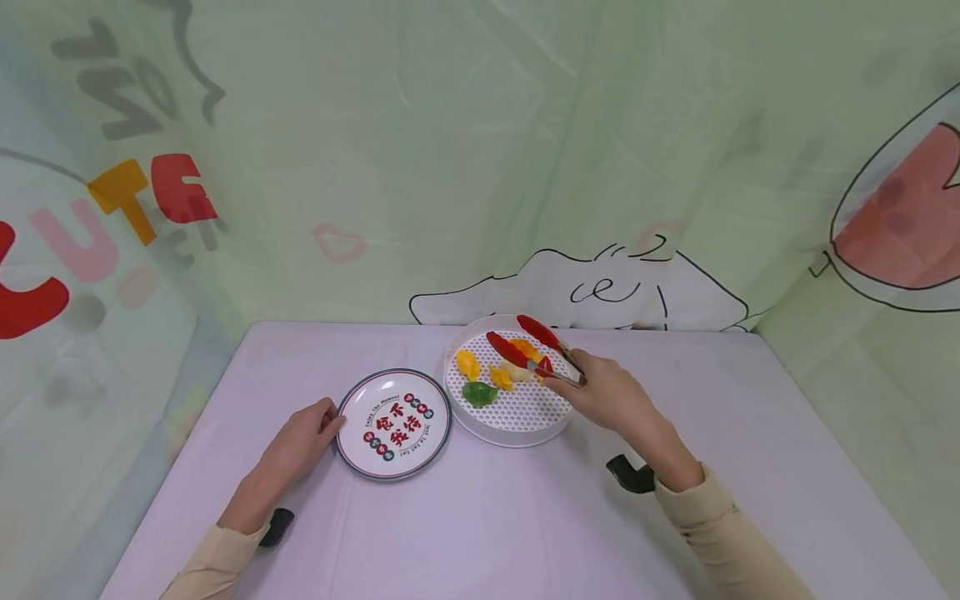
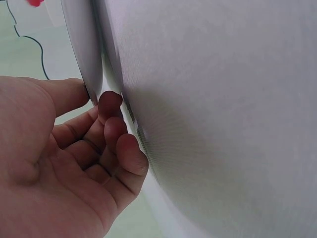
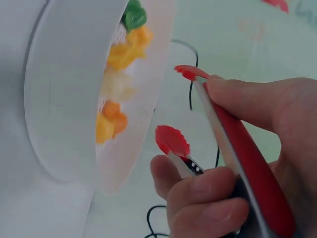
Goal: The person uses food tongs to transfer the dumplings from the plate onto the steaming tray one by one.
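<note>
My left hand point(image 1: 300, 442) pinches the left rim of a white plate point(image 1: 393, 425) printed with red characters; in the left wrist view the thumb lies over the rim and fingers are below it. My right hand point(image 1: 611, 396) grips metal tongs point(image 3: 247, 168) with red tips, spread apart above a round white perforated tray point(image 1: 517, 414). In the tray lie a green dumpling-shaped piece point(image 1: 480, 393), a yellow one point(image 1: 467, 364), a pale one point(image 1: 516, 372) and other yellow-orange pieces point(image 3: 111, 121). Nothing sits between the tong tips in the right wrist view.
A table with a pale lilac cloth point(image 1: 480, 533) carries the plate and tray side by side, the tray near the back edge. Behind it hangs a pale green printed curtain point(image 1: 480, 167). Black wrist straps point(image 1: 630, 475) show at both sleeves.
</note>
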Tool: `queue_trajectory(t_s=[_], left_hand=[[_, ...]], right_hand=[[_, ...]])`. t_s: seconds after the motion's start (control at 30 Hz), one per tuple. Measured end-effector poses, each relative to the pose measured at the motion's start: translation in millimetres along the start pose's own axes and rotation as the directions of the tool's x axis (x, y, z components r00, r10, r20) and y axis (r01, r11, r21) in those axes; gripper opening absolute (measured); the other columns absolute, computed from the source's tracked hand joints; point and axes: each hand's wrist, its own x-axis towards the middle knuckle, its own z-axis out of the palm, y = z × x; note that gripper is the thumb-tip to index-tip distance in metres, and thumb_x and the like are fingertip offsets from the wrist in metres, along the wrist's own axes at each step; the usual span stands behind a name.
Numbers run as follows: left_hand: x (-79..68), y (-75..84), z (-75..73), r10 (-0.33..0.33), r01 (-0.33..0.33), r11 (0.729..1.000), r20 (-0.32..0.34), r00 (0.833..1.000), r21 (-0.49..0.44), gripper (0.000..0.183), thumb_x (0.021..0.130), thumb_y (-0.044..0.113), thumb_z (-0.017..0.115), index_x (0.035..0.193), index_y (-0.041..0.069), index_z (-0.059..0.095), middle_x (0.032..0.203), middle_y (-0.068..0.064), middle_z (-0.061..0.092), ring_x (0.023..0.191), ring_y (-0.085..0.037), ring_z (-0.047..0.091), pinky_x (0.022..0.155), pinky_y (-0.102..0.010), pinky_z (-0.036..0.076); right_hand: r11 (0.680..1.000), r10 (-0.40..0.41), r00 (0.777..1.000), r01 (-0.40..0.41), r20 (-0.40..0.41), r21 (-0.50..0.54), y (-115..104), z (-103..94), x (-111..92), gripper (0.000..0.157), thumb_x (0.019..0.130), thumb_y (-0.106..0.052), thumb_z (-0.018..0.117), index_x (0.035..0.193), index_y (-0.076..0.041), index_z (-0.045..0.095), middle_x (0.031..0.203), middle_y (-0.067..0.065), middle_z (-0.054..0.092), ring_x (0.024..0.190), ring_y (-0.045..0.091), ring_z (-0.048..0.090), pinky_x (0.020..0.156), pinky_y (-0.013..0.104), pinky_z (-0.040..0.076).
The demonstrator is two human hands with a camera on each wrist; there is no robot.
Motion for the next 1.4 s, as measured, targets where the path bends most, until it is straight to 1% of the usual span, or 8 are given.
queue_trajectory(t_s=[0.17, 0.3, 0.43, 0.57, 0.8, 1.0, 1.2, 1.4], left_hand=[[0.0, 0.5, 0.0, -0.004, 0.004, 1.0, 0.0, 1.0, -0.003, 0.016, 0.101, 0.019, 0.06, 0.102, 0.003, 0.058, 0.078, -0.005, 0.056, 0.072, -0.017, 0.05, 0.063, -0.03, 0.042], [0.7, -0.8, 0.1, 0.002, -0.002, 1.0, -0.003, 1.0, -0.002, 0.016, 0.101, 0.019, 0.06, 0.102, 0.003, 0.058, 0.078, -0.005, 0.056, 0.072, -0.017, 0.05, 0.064, -0.03, 0.042], [0.4, 0.1, -0.9, 0.005, -0.005, 1.0, -0.004, 1.0, -0.002, 0.016, 0.101, 0.019, 0.061, 0.101, 0.003, 0.058, 0.078, -0.005, 0.056, 0.072, -0.017, 0.05, 0.064, -0.03, 0.042], [-0.2, 1.3, -1.4, 0.0, 0.0, 1.0, -0.005, 1.0, 0.001, 0.016, 0.1, 0.019, 0.061, 0.102, 0.003, 0.058, 0.078, -0.005, 0.056, 0.073, -0.017, 0.05, 0.064, -0.03, 0.042], [0.1, 0.0, -0.3, 0.003, -0.003, 1.0, -0.005, 1.0, 0.004, 0.017, 0.1, 0.02, 0.061, 0.102, 0.003, 0.059, 0.078, -0.005, 0.056, 0.073, -0.017, 0.051, 0.064, -0.03, 0.042], [3.7, -5.5, 2.9, 0.014, -0.014, 1.0, -0.013, 1.0, 0.012, 0.017, 0.101, 0.021, 0.06, 0.101, 0.004, 0.058, 0.077, -0.004, 0.055, 0.072, -0.016, 0.05, 0.063, -0.029, 0.041], [4.6, -7.1, 3.2, 0.013, -0.013, 1.0, -0.009, 1.0, 0.011, 0.017, 0.101, 0.022, 0.06, 0.102, 0.004, 0.058, 0.078, -0.004, 0.056, 0.073, -0.016, 0.051, 0.063, -0.029, 0.042], [1.8, -4.3, 1.0, 0.02, -0.02, 1.0, -0.007, 1.0, 0.002, 0.017, 0.101, 0.02, 0.06, 0.102, 0.004, 0.058, 0.078, -0.004, 0.056, 0.072, -0.016, 0.05, 0.063, -0.029, 0.042]], right_hand=[[0.998, -0.029, 0.998, 0.033, -0.062, 0.059, -20, 14.3, -18, 0.087, 0.087, -0.051, 0.073, 0.148, 0.003, 0.041, 0.101, 0.014, 0.062, 0.084, 0.023, 0.054, 0.059, 0.025, 0.049], [0.994, -0.035, 0.997, 0.042, -0.073, 0.104, -42, 33.7, -35, 0.094, 0.084, -0.052, 0.076, 0.152, -0.001, 0.035, 0.104, 0.009, 0.058, 0.085, 0.02, 0.053, 0.061, 0.025, 0.046], [0.989, -0.038, 0.998, 0.044, -0.04, 0.143, -61, 56.5, -53, 0.101, 0.081, -0.056, 0.077, 0.156, -0.01, 0.03, 0.114, 0.006, 0.057, 0.08, 0.014, 0.052, 0.06, 0.023, 0.045], [0.982, -0.097, 0.995, 0.092, 0.021, 0.167, -72, 79.9, -67, 0.101, 0.08, -0.057, 0.078, 0.156, -0.012, 0.029, 0.113, 0.004, 0.055, 0.072, 0.011, 0.049, 0.056, 0.022, 0.044], [0.971, -0.214, 0.975, 0.204, 0.067, 0.128, -70, 114.0, -75, 0.094, 0.083, -0.054, 0.076, 0.153, -0.009, 0.031, 0.109, 0.001, 0.054, 0.091, 0.011, 0.047, 0.065, 0.022, 0.043], [0.968, -0.239, 0.971, 0.236, 0.024, 0.079, -66, 124.1, -75, 0.091, 0.085, -0.053, 0.074, 0.151, -0.006, 0.032, 0.102, -0.001, 0.049, 0.087, 0.012, 0.044, 0.06, 0.022, 0.038], [0.975, -0.216, 0.975, 0.214, 0.042, 0.063, -66, 127.7, -74, 0.093, 0.087, -0.055, 0.071, 0.152, -0.005, 0.03, 0.117, 0.007, 0.05, 0.097, 0.016, 0.047, 0.067, 0.028, 0.043], [0.981, -0.194, 0.978, 0.192, 0.082, 0.032, -70, 127.0, -73, 0.095, 0.085, -0.057, 0.072, 0.151, -0.002, 0.032, 0.132, 0.012, 0.049, 0.11, 0.022, 0.048, 0.082, 0.038, 0.053]])
